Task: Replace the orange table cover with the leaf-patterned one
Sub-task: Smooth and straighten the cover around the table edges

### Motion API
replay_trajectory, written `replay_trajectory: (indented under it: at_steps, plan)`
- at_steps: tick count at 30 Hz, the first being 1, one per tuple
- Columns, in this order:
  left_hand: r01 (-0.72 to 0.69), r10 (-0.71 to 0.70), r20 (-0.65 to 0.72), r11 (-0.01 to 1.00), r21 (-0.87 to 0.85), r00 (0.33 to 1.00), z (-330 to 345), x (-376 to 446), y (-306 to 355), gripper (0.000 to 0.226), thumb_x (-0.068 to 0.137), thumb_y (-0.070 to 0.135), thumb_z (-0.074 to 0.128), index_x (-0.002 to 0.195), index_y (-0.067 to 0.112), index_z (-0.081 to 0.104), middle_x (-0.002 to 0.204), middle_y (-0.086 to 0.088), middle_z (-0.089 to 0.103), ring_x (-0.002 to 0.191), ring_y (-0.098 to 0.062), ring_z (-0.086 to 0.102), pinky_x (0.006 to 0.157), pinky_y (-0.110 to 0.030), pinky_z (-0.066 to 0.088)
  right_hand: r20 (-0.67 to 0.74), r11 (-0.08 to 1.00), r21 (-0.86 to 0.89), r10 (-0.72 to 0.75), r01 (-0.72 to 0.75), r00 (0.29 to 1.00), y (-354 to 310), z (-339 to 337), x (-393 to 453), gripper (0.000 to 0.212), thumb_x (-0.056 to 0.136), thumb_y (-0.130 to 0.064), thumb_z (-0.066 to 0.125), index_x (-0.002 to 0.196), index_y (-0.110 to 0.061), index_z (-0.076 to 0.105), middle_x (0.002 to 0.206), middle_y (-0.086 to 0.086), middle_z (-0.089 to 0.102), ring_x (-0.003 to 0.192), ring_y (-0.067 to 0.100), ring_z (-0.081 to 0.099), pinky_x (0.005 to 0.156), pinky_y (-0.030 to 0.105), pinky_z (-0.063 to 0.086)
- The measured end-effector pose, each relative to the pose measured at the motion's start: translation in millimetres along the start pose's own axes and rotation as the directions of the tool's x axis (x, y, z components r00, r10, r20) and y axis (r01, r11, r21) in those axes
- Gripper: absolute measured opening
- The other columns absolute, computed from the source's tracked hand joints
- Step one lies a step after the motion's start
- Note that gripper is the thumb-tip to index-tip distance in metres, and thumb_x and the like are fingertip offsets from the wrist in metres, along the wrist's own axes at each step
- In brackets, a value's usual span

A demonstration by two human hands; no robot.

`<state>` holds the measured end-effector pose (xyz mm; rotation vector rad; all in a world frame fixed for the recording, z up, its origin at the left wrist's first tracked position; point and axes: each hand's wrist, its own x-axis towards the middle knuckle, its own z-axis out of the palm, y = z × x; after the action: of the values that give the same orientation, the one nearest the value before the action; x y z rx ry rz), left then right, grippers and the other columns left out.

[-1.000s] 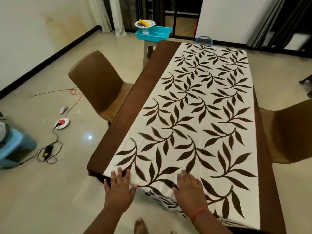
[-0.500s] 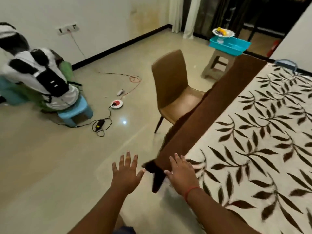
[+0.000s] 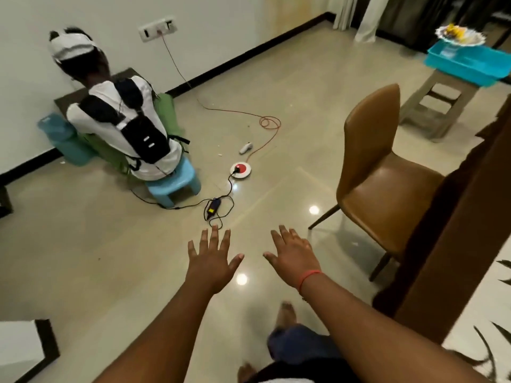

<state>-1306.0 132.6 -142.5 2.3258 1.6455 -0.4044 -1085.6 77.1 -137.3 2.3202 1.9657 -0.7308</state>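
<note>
l hand [image 3: 211,259] & r hand [image 3: 293,255] splayed, empty, over floor; leaf cover [image 3: 481,322] runs lower-right.

Left hand [image 3: 211,258] and right hand [image 3: 293,255] hover empty, fingers spread, over the floor [image 3: 110,258], apart from the leaf-patterned cover [image 3: 481,313].

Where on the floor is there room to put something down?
Bare floor spreads left of the left hand, below the blue stool. It is crowded around the red-and-white socket, where cables tangle, and by the brown chair.
</note>
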Motion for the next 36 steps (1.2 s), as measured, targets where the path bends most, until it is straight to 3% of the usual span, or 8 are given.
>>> replay_trajectory:
  at_steps: [6, 12, 22, 30, 36]
  plan:
    - [-0.009, 0.009, 0.010, 1.000, 0.012, 1.000, -33, 125, -9, 0.083, 0.083, 0.079, -0.006, 0.150, 0.034, -0.024, 0.165, -0.002, -0.020, 0.152, -0.027, -0.018, 0.118, -0.059, -0.003, 0.049, 0.999, 0.021, 0.028, -0.029, 0.998, 13, -23, 127, 0.073, 0.097, -0.064, 0.029, 0.158, -0.028, 0.009, 0.167, 0.000, 0.004, 0.153, 0.026, 0.005, 0.121, 0.049, 0.013]
    - [-0.002, 0.002, 0.028, 1.000, 0.016, 1.000, -102, 263, 3, 0.082, 0.087, 0.076, 0.003, 0.156, 0.034, -0.012, 0.166, -0.002, -0.017, 0.152, -0.027, -0.016, 0.119, -0.059, -0.003, 0.078, 0.998, 0.045, 0.036, -0.039, 0.996, 41, -96, 264, 0.074, 0.097, -0.065, 0.029, 0.158, -0.027, 0.010, 0.167, 0.001, 0.004, 0.153, 0.027, 0.006, 0.121, 0.050, 0.016]
    - [-0.197, 0.196, 0.020, 0.980, 0.025, 0.980, -205, 531, 72, 0.088, 0.081, 0.080, -0.007, 0.156, 0.034, -0.014, 0.165, -0.003, -0.018, 0.152, -0.029, -0.014, 0.118, -0.061, -0.002, 0.037, 0.973, 0.118, 0.197, -0.200, 0.980, 123, -216, 485, 0.074, 0.098, -0.064, 0.029, 0.158, -0.026, 0.010, 0.167, 0.002, 0.006, 0.153, 0.027, 0.009, 0.121, 0.049, 0.018]
    - [-0.473, 0.466, 0.083, 0.859, 0.195, 0.881, -316, 757, 150, 0.082, 0.089, 0.076, 0.002, 0.156, 0.031, -0.014, 0.165, -0.005, -0.018, 0.152, -0.029, -0.015, 0.119, -0.061, -0.002, -0.017, 0.878, 0.238, 0.432, -0.416, 0.902, 206, -315, 638, 0.075, 0.097, -0.065, 0.030, 0.157, -0.023, 0.014, 0.166, 0.003, 0.011, 0.151, 0.027, 0.016, 0.117, 0.050, 0.025]
    - [-0.619, 0.604, 0.142, 0.744, 0.252, 0.784, -365, 887, 258, 0.080, 0.092, 0.074, 0.006, 0.157, 0.032, -0.012, 0.165, -0.006, -0.016, 0.152, -0.031, -0.013, 0.120, -0.060, -0.001, -0.008, 0.770, 0.355, 0.570, -0.530, 0.822, 296, -372, 714, 0.075, 0.097, -0.065, 0.029, 0.157, -0.025, 0.012, 0.166, 0.004, 0.008, 0.152, 0.026, 0.012, 0.119, 0.051, 0.022]
